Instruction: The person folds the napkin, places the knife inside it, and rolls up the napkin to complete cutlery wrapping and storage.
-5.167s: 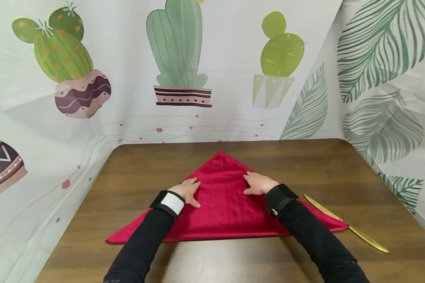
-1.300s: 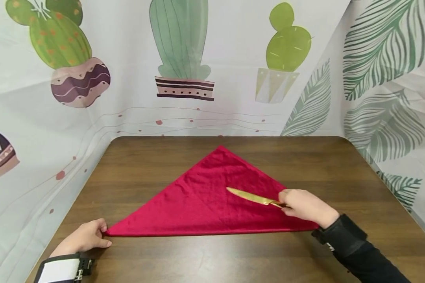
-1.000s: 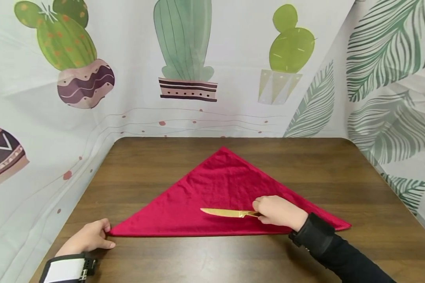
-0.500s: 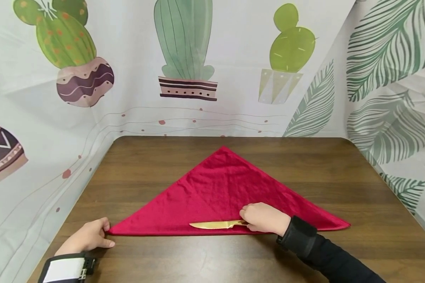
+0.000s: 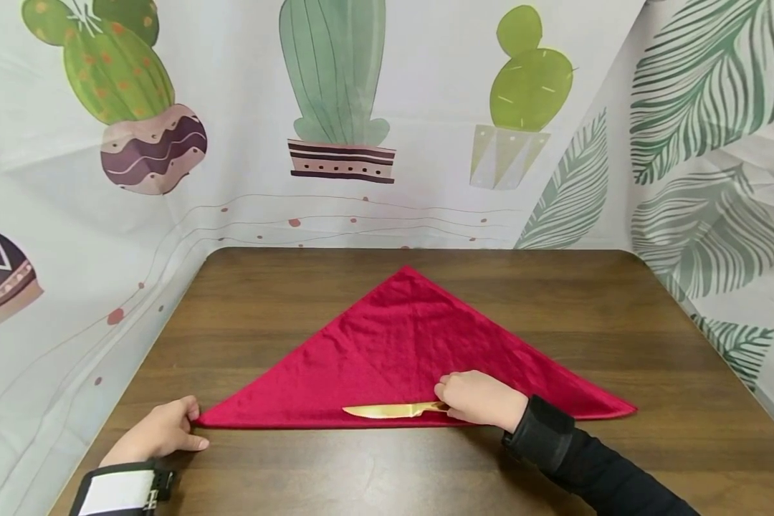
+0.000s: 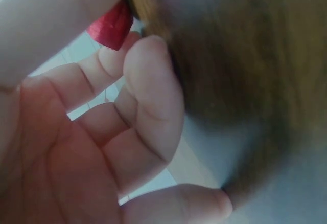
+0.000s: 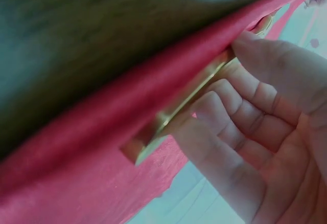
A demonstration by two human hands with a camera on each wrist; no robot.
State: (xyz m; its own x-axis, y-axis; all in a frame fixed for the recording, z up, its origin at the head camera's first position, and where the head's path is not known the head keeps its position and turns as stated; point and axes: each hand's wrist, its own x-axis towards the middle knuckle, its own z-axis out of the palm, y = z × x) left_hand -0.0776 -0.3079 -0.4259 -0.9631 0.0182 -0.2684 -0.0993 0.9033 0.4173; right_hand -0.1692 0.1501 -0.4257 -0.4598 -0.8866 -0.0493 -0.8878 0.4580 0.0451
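Two hands on a folded red napkin, gold knife at its lower edge

Head view: red napkin (image 5: 400, 351) lies flat on the brown tabletop (image 5: 284, 301), folded to a triangle. Apex points toward the top of the frame; long folded edge runs left to right across the lower middle.

Right hand (image 5: 484, 398), lower centre-right of the frame, rests on the napkin just above the long edge. Grip: fingers curled round the handle of the gold knife (image 5: 387, 411). Blade lies flat on the cloth, parallel to the long edge, tip pointing to frame left. Right wrist view confirms: fingers (image 7: 240, 116) wrapped about the knife handle (image 7: 168, 119), with the napkin (image 7: 76, 183) directly under it and a fold of the cloth rising beside it.

Left hand (image 5: 158, 433), lower left of the frame, sits at the napkin's left corner. Grip: thumb and fingertips pinch the corner tip. Left wrist view shows the red corner (image 6: 112, 24) caught between thumb and fingers (image 6: 148, 81); the other fingers are loosely bent.

Black sleeve (image 5: 593, 473) covers the right forearm; a black-and-white band (image 5: 119, 491) sits on the left wrist. Cactus-print curtain (image 5: 335, 93) hangs behind the tabletop.
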